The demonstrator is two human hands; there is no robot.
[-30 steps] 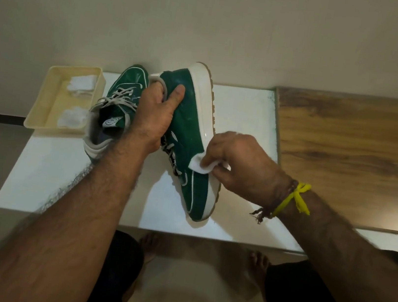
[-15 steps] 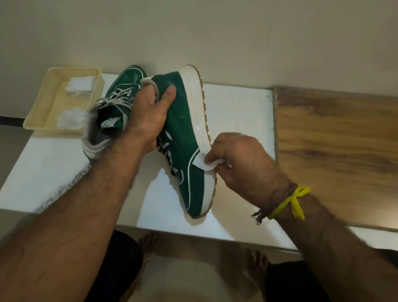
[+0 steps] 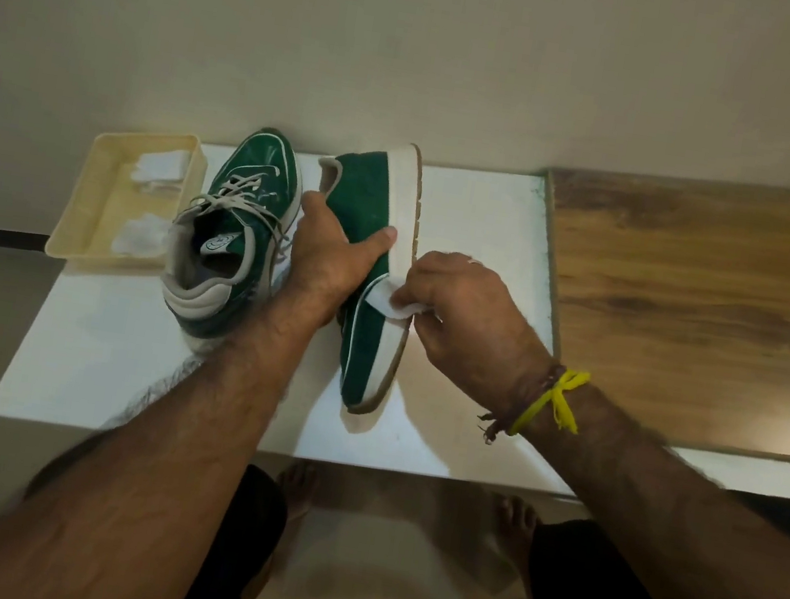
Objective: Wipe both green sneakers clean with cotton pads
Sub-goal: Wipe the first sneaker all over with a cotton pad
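The only marking in view is a round pale logo on the insole of the upright green sneaker, too small to read. Compared with a second ago, the tilted green sneaker has swung so its heel points further right and its white midsole faces the camera more squarely, and the left hand has slid lower on the upper, away from the heel collar. That hand grips the tilted sneaker, thumb laid across the green side, fingers wrapped behind it. The right hand pinches a white cotton pad and presses it against the midsole edge. Both sneakers sit on the white table, beside a cream tray holding spare cotton pads.
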